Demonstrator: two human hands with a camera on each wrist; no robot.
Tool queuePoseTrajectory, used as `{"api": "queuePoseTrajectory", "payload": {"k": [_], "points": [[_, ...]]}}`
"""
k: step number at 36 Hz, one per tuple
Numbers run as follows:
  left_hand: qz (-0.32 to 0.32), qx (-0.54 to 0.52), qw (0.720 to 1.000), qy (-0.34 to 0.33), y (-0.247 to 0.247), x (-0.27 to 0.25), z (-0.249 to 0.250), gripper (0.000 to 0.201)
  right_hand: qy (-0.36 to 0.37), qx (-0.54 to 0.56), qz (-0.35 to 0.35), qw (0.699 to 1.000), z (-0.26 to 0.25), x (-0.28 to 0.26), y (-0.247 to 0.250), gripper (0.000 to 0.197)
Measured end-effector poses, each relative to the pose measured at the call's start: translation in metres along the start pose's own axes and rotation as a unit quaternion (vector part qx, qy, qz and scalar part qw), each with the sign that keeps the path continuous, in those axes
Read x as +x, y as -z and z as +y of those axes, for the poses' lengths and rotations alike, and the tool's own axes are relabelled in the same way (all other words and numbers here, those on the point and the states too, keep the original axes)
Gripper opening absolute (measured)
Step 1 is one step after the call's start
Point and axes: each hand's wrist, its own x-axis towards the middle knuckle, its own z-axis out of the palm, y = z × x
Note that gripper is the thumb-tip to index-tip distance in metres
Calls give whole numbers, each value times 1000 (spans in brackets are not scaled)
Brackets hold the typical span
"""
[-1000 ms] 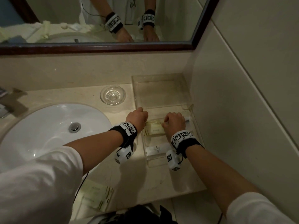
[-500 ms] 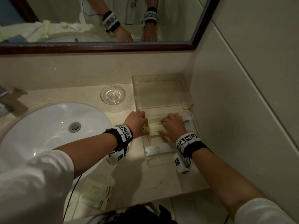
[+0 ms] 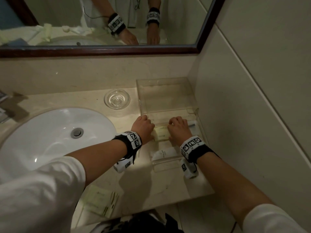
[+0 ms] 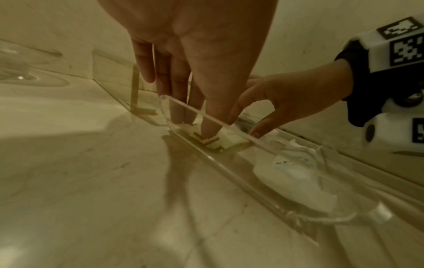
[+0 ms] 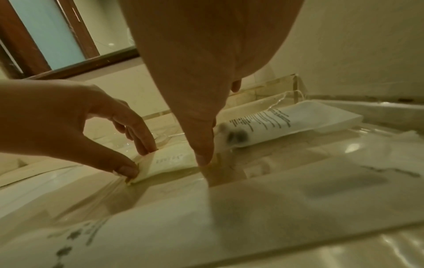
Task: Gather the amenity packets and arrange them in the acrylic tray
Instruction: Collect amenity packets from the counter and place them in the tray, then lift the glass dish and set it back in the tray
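Note:
A clear acrylic tray stands on the counter against the right wall. A pale yellow packet lies flat in its middle. My left hand pinches the packet's left end between thumb and fingers. My right hand holds the right end, its thumb pressing down at the edge and its other fingers curled behind. A white packet lies in the tray's near end, and another white packet with printed text lies at the far right. More pale packets lie loose at the counter's front edge.
A second, larger acrylic tray sits just behind, in the corner. A small glass dish stands left of it. The white sink fills the left of the counter. The tiled wall runs close along the right.
Both hands have stayed at the pale yellow packet in the tray. The right hand's fingers, flatter half a second ago, are curled again. The packet has barely shifted.

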Motion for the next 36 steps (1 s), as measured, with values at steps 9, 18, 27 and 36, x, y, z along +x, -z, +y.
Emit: {"api": "queuePoseTrajectory", "payload": {"k": [9,18,27,36], "points": [[1,-15,1000,-3,1,-3,1,43,-11,3,-10,1000,-6,-4,4,40],[144,-313,936,65,3,-17,-26,25,-18,141,102,985,-19,-6,17,40],[204,-585,718,317,9,-31,-82,18,-150,553,91,814,-67,31,48,26],[177,-724,522,416,-12,-31,-145,12,-204,772,-113,591,-111,92,81,13]]}}
